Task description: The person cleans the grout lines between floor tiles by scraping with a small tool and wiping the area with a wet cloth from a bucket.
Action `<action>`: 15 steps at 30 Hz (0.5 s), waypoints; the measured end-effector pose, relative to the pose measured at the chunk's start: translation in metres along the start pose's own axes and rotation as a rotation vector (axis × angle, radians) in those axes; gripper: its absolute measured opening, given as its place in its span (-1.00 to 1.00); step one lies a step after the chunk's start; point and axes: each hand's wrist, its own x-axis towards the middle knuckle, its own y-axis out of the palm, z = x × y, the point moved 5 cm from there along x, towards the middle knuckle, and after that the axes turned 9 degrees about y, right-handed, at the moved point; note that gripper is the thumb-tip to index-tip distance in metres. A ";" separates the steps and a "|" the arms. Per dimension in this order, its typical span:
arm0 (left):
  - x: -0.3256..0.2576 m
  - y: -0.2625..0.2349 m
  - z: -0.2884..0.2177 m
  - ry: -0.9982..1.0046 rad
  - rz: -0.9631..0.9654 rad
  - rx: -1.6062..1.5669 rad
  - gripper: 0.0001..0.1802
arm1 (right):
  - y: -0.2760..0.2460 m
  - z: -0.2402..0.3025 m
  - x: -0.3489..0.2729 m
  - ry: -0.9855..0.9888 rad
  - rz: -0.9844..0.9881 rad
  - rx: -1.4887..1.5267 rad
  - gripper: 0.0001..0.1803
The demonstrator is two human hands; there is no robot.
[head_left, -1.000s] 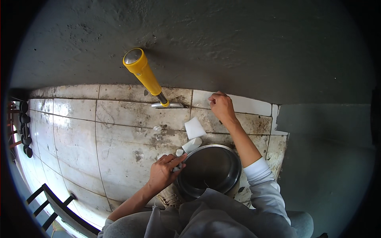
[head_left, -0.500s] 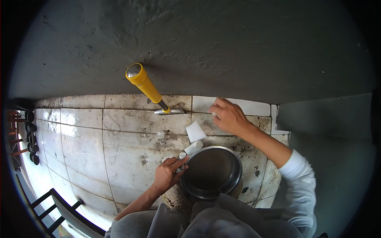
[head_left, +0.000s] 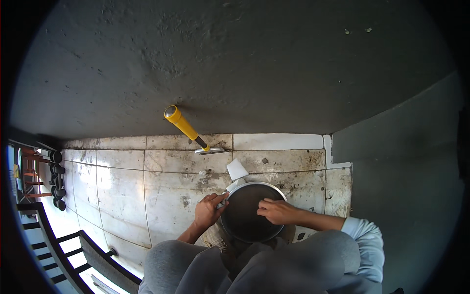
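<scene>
A dark grey, rough-surfaced wall (head_left: 259,73) is seen along the far side, and at its foot a floor of stained white tiles (head_left: 120,186) is laid. At the near left, a dark slatted piece of furniture (head_left: 100,255) is placed. In the near middle, between the two hands, a round metal pot with a shiny rim (head_left: 257,183) is set. Farther away and to the left, a tool with a yellow handle and flat metal head (head_left: 185,126) is seen, its head being rested on the tiles. The right hand (head_left: 275,211) is held above the pot's opening, with fingers bent together; whether something is gripped cannot be told. The left hand (head_left: 209,209) is kept at the pot's left edge, its fingers being closed on a small pale piece (head_left: 221,203), partly hidden. Just beyond the pot, a flat white four-sided sheet (head_left: 237,169) is laid, and between them a smaller whitish block (head_left: 235,185) is found.
</scene>
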 end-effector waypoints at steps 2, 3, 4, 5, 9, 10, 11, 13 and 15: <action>0.001 0.000 -0.004 -0.007 0.017 0.030 -0.68 | 0.024 0.002 0.014 -0.016 -0.114 -0.124 -0.79; 0.000 -0.001 -0.007 -0.030 0.016 0.013 -0.66 | 0.029 0.006 0.019 -0.017 -0.216 -0.247 -0.81; 0.001 -0.001 -0.008 -0.053 0.017 -0.006 -0.65 | 0.034 0.006 0.022 -0.018 -0.223 -0.239 -0.81; 0.002 -0.001 -0.008 -0.051 0.025 0.000 -0.65 | 0.037 0.004 0.024 0.029 -0.255 -0.281 -0.81; -0.001 -0.003 -0.008 -0.091 -0.010 0.001 -0.65 | 0.014 0.015 0.020 0.005 -0.393 -0.246 -0.78; -0.002 -0.003 -0.009 -0.102 -0.021 0.008 -0.64 | 0.018 0.011 0.020 0.002 -0.388 -0.244 -0.78; -0.005 -0.002 -0.009 -0.094 -0.033 0.010 -0.64 | 0.029 0.001 0.023 0.059 -0.304 -0.294 -0.78; -0.005 0.001 -0.010 -0.110 -0.040 0.019 -0.64 | 0.032 -0.003 0.025 0.113 -0.216 -0.346 -0.77; -0.006 0.004 -0.010 -0.125 -0.045 0.027 -0.64 | 0.014 0.006 0.016 0.010 -0.490 -0.244 -0.77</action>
